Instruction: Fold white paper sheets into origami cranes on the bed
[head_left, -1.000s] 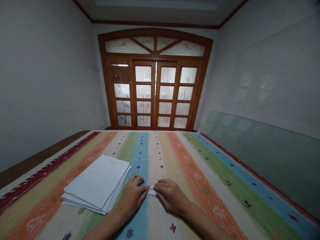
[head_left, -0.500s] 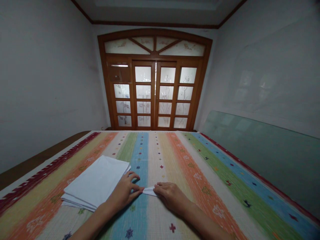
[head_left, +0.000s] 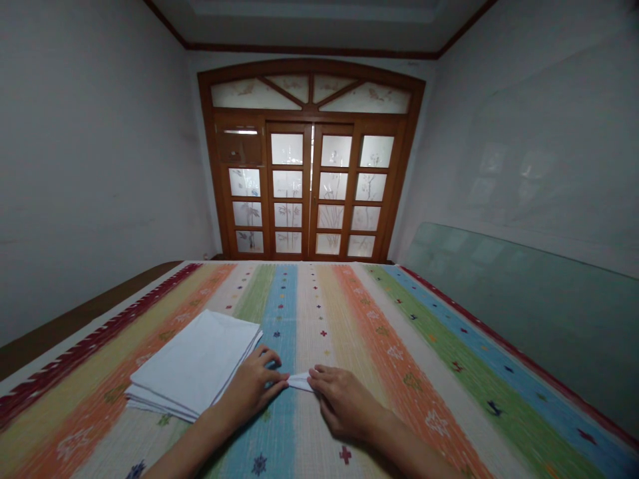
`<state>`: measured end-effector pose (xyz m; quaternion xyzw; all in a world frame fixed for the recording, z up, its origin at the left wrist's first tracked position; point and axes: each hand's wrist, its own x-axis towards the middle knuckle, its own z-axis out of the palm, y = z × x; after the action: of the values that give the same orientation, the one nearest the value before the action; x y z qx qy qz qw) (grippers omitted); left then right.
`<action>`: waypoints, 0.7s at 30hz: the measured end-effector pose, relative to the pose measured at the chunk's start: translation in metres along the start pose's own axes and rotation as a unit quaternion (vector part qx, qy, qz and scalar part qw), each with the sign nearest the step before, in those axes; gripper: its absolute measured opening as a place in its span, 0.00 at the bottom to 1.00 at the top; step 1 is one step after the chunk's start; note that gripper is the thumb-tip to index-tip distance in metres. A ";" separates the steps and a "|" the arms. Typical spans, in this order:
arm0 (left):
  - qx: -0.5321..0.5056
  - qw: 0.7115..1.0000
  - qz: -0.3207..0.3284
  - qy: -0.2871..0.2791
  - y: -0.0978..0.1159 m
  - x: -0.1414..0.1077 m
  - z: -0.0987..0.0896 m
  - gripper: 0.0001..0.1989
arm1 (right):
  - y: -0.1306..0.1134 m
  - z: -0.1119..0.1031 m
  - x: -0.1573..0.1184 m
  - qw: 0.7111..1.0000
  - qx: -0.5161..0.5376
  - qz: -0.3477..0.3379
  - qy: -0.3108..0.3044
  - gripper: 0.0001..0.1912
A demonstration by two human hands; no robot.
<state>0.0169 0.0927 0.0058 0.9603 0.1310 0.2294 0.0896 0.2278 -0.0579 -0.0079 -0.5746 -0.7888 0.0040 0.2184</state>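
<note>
A small folded white piece of cloth or paper [head_left: 300,382] lies on the striped woven cover [head_left: 319,299], pinched at its ends. My left hand [head_left: 252,386] presses its fingertips to the left end, and my right hand [head_left: 344,402] holds the right end. Part of the piece is hidden under my fingers. Just left of my left hand lies a stack of folded white cloths [head_left: 194,359], its right corner close to my left wrist.
The cover's colored stripes run away from me to a wooden double door with frosted panes [head_left: 307,189]. A greenish glass pane [head_left: 519,313] leans along the right wall. A brown wooden edge [head_left: 74,313] runs along the left side.
My hands have drawn slightly apart, so more of the small white piece shows between them. The stack of cloths has not moved.
</note>
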 end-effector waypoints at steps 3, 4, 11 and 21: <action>0.007 1.000 -0.001 0.012 0.000 -0.001 0.006 0.08 | -0.001 -0.001 -0.002 1.000 0.006 0.008 0.002 0.20; 0.010 1.000 0.003 0.017 -0.001 -0.002 0.009 0.08 | -0.001 -0.001 -0.002 1.000 0.011 0.008 0.004 0.20; 0.020 0.999 0.028 0.024 -0.003 -0.004 0.015 0.08 | 0.008 0.005 -0.002 0.999 0.013 -0.017 0.027 0.19; -0.013 0.999 -0.045 -0.004 0.019 0.000 0.017 0.05 | 0.013 0.017 0.003 0.998 0.005 0.002 0.063 0.18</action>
<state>0.0291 0.0731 -0.0044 0.9532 0.1702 0.2226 0.1132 0.2331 -0.0469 -0.0255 -0.5741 -0.7722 -0.0276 0.2708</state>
